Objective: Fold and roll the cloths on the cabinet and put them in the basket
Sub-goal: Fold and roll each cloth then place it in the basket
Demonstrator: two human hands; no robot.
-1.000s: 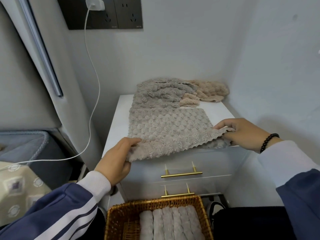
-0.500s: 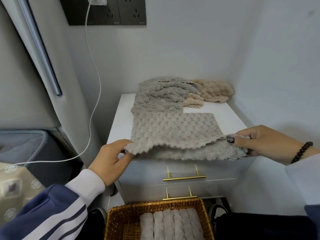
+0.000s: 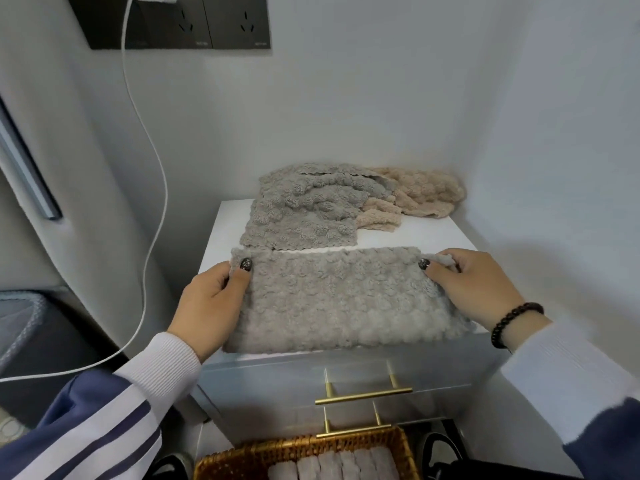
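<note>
A grey fluffy cloth [image 3: 339, 299] lies folded in half on the front of the white cabinet [image 3: 433, 237]. My left hand [image 3: 211, 303] pinches its far left corner, thumb on top. My right hand [image 3: 474, 282] pinches its far right corner the same way. Behind it lie a crumpled grey cloth [image 3: 304, 209] and a beige cloth [image 3: 422, 192] by the back wall. On the floor below stands a wicker basket [image 3: 242, 459] with several rolled grey cloths [image 3: 332, 467] side by side.
Walls close in the cabinet at the back and right. A white charging cable [image 3: 152, 209] hangs from a dark socket panel [image 3: 173, 26] down the left side. Two drawers with gold handles [image 3: 363, 396] face me. A grey fabric bin [image 3: 24, 327] stands at left.
Both hands carried the cloth's near edge up and over to the far edge, folding it in half. The cloth now lies flat on the cabinet front.
</note>
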